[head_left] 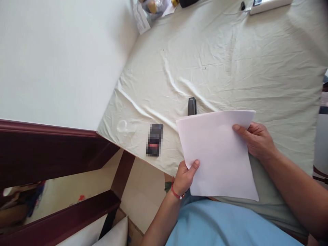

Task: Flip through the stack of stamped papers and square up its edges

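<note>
A stack of white paper point(217, 153) is held between my two hands, over the near edge of the table. My left hand point(186, 176) grips its left edge, thumb on top and the other fingers underneath. Near the upper right corner, my right hand point(258, 138) pinches the sheets with its thumb on the face and fingers behind. Just beyond the paper's far edge lies a dark stapler-like object point(192, 106), its near end hidden by the sheets. No writing shows on the top sheet.
A dark, pixelated phone-like object point(154, 140) lies on the cloth-covered table point(217, 71), beside a clear ring point(122, 126). A white device point(270, 6) and a plastic bag point(156, 7) stand at the far side. Dark red wooden framing point(51, 150) borders the left.
</note>
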### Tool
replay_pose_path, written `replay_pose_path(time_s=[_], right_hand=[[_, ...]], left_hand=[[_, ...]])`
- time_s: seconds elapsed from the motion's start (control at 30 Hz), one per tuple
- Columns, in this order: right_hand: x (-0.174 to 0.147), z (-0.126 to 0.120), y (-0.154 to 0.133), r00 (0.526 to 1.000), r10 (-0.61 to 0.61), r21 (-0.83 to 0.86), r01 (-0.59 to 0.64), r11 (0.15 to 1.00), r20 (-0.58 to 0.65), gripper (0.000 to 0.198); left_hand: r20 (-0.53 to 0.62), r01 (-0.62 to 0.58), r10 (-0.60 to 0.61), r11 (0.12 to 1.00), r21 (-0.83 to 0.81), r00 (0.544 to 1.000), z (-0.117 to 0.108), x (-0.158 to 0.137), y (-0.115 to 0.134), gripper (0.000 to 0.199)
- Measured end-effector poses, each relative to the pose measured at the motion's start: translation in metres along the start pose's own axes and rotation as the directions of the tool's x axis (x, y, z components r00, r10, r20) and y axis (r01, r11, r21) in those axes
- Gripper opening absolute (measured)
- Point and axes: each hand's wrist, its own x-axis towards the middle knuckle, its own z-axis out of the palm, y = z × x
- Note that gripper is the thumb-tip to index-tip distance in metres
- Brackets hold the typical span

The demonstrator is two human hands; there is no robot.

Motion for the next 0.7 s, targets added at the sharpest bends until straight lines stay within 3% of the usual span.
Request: replay_pose_path(time_s=[0.2, 0.37, 0.5, 0.7], right_hand=[[-0.001, 0.001, -0.003, 0.993, -0.122, -0.027, 0.122, 0.992, 0.005, 0.033], [0.0, 0.001, 0.001, 0.987, -0.159, -0.144, 0.159, 0.977, 0.014, 0.031], [0.001, 0.0, 0.002, 0.974, -0.223, -0.228, 0.207, 0.951, -0.043, 0.031], [0.0, 0.003, -0.001, 0.976, -0.215, -0.176, 0.206, 0.963, -0.035, 0.029]], left_hand=[[0.067, 0.047, -0.041, 0.994, -0.101, 0.997, 0.003, -0.005, -0.002, 0.055], [-0.002, -0.002, 0.002, 0.97, -0.244, 1.0, 0.002, -0.008, -0.008, 0.058], [-0.042, -0.091, 0.086, 0.989, -0.113, 0.995, 0.003, -0.018, -0.013, 0.056], [-0.091, -0.071, 0.09, 0.978, 0.195, 0.992, 0.005, -0.032, -0.013, 0.055]])
